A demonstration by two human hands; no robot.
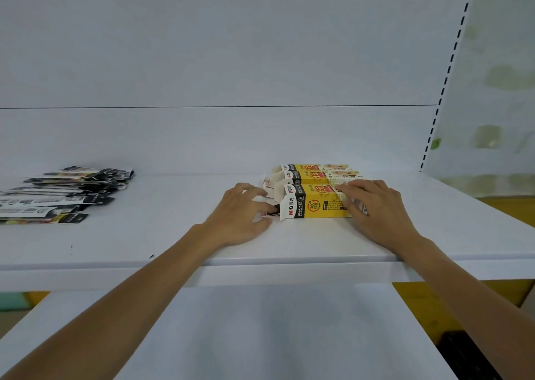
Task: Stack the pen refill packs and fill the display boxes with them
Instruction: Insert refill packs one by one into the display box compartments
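Three yellow-and-black display boxes lie side by side on the white shelf (173, 234), right of centre. The nearest box (315, 203) has its left end flap open, with dark refill packs (273, 213) showing in the mouth. My left hand (240, 214) is at that open end, fingers curled around the packs and the flap. My right hand (376, 208) grips the box's right end, fingers over its top. The two farther boxes (315, 174) lie behind it. A loose spread of black-and-white refill packs (63, 191) lies at the shelf's left.
The shelf's front edge runs across the view below my wrists, with a lower white shelf (260, 336) beneath. A slotted upright (448, 69) bounds the shelf at the right. The white back panel stands behind the boxes.
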